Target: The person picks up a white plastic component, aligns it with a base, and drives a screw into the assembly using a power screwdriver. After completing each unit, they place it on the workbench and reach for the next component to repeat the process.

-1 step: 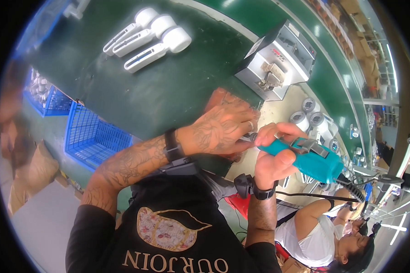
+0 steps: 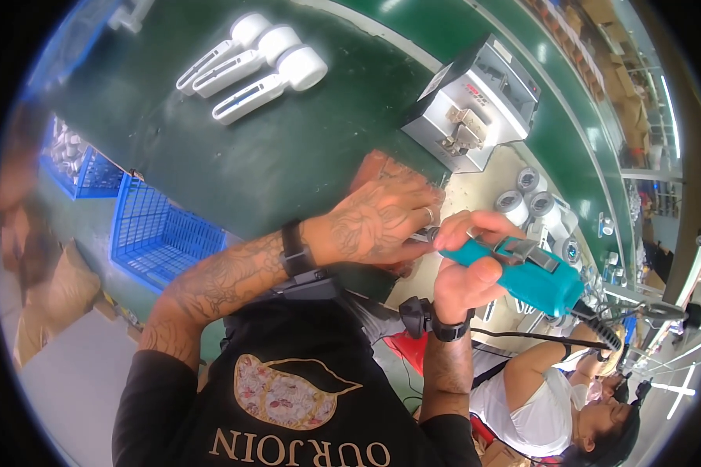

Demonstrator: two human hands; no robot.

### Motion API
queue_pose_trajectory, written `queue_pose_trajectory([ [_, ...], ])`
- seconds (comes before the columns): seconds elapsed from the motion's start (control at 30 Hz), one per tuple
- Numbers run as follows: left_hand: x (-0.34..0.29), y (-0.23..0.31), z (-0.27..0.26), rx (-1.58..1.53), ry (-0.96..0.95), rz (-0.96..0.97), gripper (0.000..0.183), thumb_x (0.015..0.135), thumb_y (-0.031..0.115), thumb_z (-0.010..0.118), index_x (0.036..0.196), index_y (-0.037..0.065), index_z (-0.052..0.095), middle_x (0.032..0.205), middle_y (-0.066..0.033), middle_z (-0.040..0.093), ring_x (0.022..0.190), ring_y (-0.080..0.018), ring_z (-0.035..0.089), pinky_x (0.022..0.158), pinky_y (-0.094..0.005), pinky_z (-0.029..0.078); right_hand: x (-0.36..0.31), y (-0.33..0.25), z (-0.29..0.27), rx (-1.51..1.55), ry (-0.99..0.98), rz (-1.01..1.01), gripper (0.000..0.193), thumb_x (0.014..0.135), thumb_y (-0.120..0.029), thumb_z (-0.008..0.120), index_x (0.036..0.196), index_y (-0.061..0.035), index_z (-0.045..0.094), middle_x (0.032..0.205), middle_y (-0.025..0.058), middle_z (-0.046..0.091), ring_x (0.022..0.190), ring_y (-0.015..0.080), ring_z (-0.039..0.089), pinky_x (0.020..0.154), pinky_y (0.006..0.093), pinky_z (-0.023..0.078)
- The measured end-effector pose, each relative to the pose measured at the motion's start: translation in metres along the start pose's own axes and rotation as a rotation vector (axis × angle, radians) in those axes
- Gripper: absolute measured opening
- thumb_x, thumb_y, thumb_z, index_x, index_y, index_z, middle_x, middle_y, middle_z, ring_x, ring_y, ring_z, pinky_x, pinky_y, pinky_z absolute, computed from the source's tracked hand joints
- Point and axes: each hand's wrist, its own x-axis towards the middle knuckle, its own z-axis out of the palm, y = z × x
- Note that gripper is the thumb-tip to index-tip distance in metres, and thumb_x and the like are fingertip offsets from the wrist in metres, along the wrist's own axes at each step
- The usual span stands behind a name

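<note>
Clearly, your right hand has its fingers wrapped around the narrow front end of the teal power screwdriver, thumb along the near side and the other fingers over the far side. The tool's thick body sticks out to the right past your fingertips, with its metal lever on top, clear of the thumb, and a black coiled cord at its back end.

Your left hand is just left of the screwdriver's tip, palm down, over a reddish-brown block. Its fingers are bent and close together beside the tip; whether they pinch anything, you cannot tell, as the hand hides it.

Beyond the screwdriver, toward its upper left, a silver box stands near the block. White round-headed pieces sit just beyond the tool's body. Well to its upper left, three white handheld devices lie side by side on the green surface; a blue crate is well to its left.
</note>
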Motion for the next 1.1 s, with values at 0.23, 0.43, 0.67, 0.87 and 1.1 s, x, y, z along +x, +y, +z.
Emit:
queue_pose_trajectory([
  [0.23,-0.001,0.000,0.002,-0.024,-0.023,-0.034,0.030,0.074,0.026,0.078,0.094,0.007,0.068,0.102,-0.0065,0.063,0.099,-0.0281,0.061,0.084,-0.0408,0.052,-0.002,0.011,0.001,0.053,0.027,-0.158,0.074,0.086,-0.062,0.067,0.116,0.0043,0.051,0.071,0.0115,0.059,0.061,0.0226,0.059,0.053,0.0314,0.048],
  [0.43,0.000,0.001,0.000,-0.018,-0.033,-0.014,0.027,0.079,0.028,0.077,0.094,0.007,0.067,0.104,-0.0071,0.065,0.098,-0.0288,0.062,0.085,-0.0406,0.052,0.006,-0.009,-0.002,-0.023,0.065,-0.119,0.077,0.089,-0.075,0.052,0.113,-0.0021,0.055,0.065,0.0061,0.050,0.051,0.0186,0.049,0.048,0.0296,0.039],
  [0.67,0.006,0.000,0.001,-0.021,-0.101,0.008,0.034,0.079,0.029,0.076,0.101,0.004,0.067,0.114,-0.0131,0.066,0.109,-0.0314,0.060,0.095,-0.0433,0.050,0.040,-0.024,-0.016,0.010,0.157,-0.065,0.075,0.092,-0.074,0.048,0.111,-0.0023,0.056,0.065,0.0036,0.047,0.056,0.0153,0.044,0.053,0.0304,0.037],
  [0.87,0.019,-0.011,-0.011,0.062,-0.281,-0.036,0.033,0.090,0.036,0.068,0.103,0.006,0.067,0.106,-0.0087,0.064,0.100,-0.0281,0.059,0.087,-0.0419,0.049,0.091,0.000,-0.005,-0.066,0.235,-0.046,0.056,0.103,-0.051,0.049,0.108,0.0038,0.056,0.069,0.0074,0.053,0.061,0.0195,0.053,0.058,0.0336,0.045],
  [1.1,0.013,-0.012,-0.016,0.060,-0.200,0.081,0.036,0.087,0.039,0.072,0.105,0.008,0.065,0.110,-0.0088,0.063,0.101,-0.0271,0.058,0.088,-0.0424,0.048,0.125,0.023,0.010,-0.174,0.198,-0.072,0.043,0.105,-0.039,0.052,0.102,0.0037,0.058,0.069,0.0073,0.056,0.061,0.0185,0.058,0.057,0.0299,0.045],
])
